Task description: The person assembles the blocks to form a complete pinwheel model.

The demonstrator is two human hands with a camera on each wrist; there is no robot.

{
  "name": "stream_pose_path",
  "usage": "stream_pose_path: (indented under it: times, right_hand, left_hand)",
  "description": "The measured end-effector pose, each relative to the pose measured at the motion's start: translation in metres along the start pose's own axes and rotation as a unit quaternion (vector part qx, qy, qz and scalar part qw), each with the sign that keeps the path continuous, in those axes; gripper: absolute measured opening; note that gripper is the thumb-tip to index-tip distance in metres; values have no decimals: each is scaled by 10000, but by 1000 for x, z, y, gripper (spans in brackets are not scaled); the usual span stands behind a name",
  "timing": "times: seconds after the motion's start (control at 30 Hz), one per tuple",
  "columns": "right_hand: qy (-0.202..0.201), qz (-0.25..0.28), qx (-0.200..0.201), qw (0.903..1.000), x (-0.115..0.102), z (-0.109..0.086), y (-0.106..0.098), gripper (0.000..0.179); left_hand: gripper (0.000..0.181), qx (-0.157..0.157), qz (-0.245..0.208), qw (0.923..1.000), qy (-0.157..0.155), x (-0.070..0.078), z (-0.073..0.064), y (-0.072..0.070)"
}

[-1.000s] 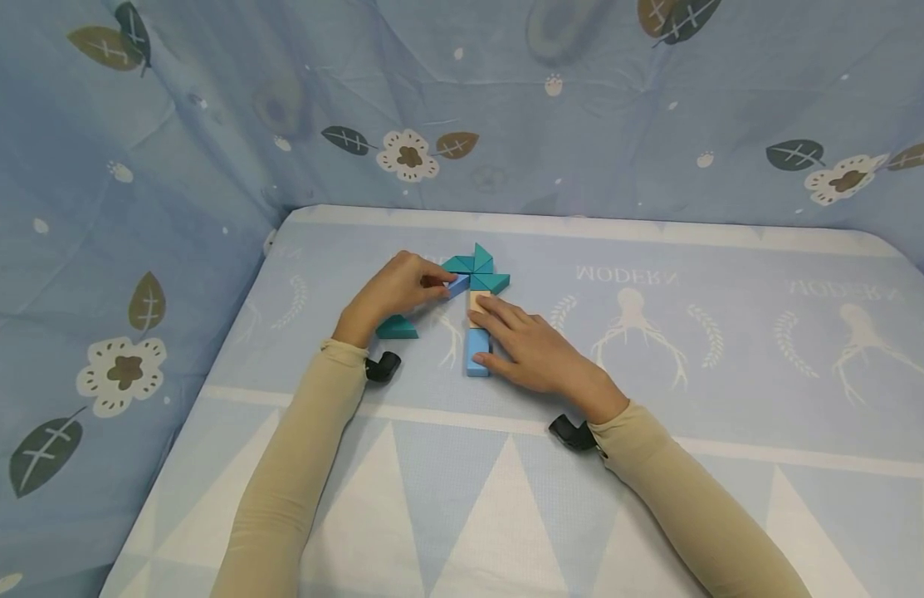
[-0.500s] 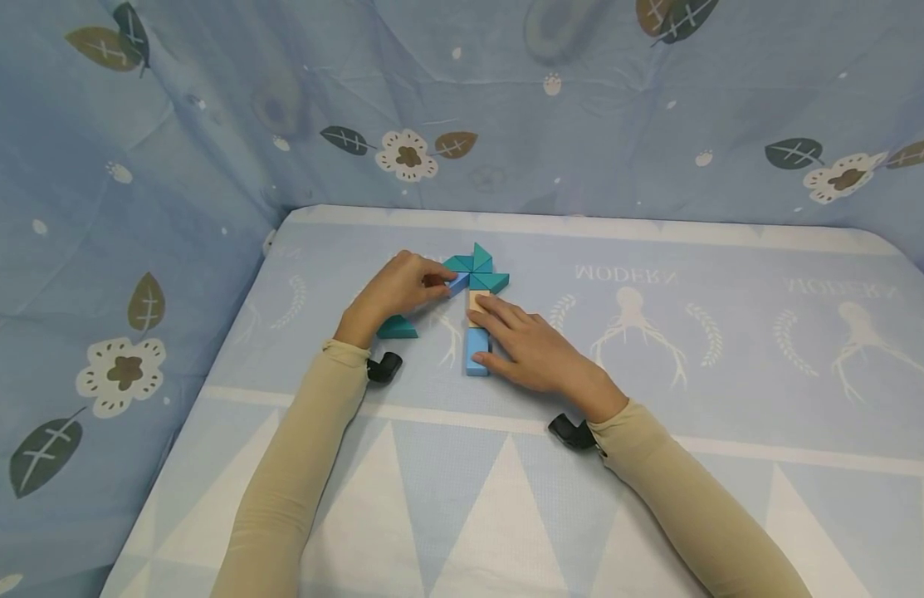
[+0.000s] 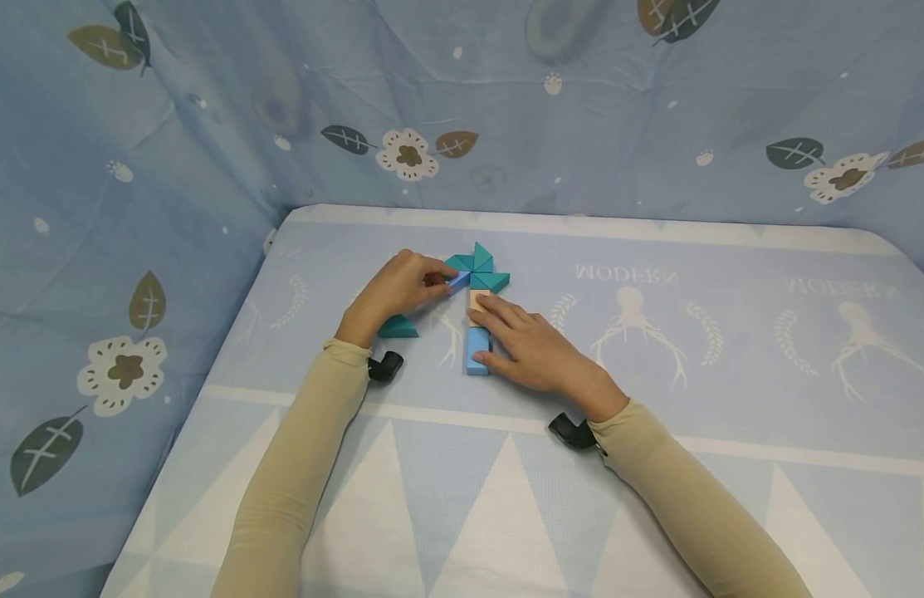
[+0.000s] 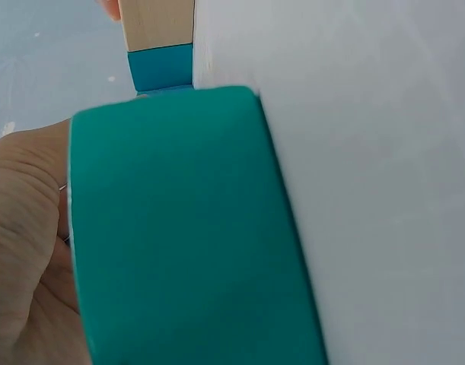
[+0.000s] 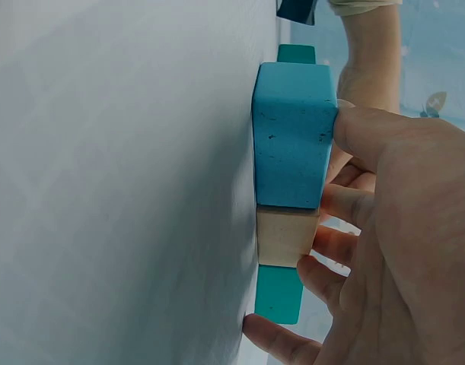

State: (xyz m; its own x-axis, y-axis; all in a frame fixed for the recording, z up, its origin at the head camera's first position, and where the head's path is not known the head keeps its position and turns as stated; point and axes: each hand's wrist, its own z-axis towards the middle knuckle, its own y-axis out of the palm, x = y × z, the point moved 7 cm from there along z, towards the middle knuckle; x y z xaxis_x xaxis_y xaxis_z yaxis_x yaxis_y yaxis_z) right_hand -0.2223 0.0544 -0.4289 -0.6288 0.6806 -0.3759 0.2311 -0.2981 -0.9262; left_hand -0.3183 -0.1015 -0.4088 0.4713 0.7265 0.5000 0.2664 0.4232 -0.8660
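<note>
My left hand (image 3: 402,286) pinches a small blue triangular block (image 3: 459,283) between thumb and fingertips, right against a pinwheel-like cluster of teal triangular blocks (image 3: 493,281). Below the cluster a natural wood block (image 3: 475,298) and a light blue rectangular block (image 3: 476,362) lie in line like a stem. My right hand (image 3: 536,353) rests along that stem, its thumb at the light blue block (image 5: 293,137) and other fingertips on the wood block (image 5: 285,237). A separate teal block (image 3: 398,329) lies under the left wrist and fills much of the left wrist view.
Black wrist cameras (image 3: 385,367) hang below both wrists, close over the table. The pale blue patterned tabletop (image 3: 730,357) stretches to the right of the blocks. A blue curtain with leaf and flower prints (image 3: 506,100) borders its back and left side.
The blue triangular block and the left fingertips have shifted very slightly. The right hand stays where it was on the stem blocks.
</note>
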Motion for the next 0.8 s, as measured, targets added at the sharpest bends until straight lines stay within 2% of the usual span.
stream_pose_path:
  times: [0.8]
  right_hand:
    - [35,48,-27,10000,1,0,1,65]
  left_hand:
    - [30,-25,238,9997,99,3,0,1]
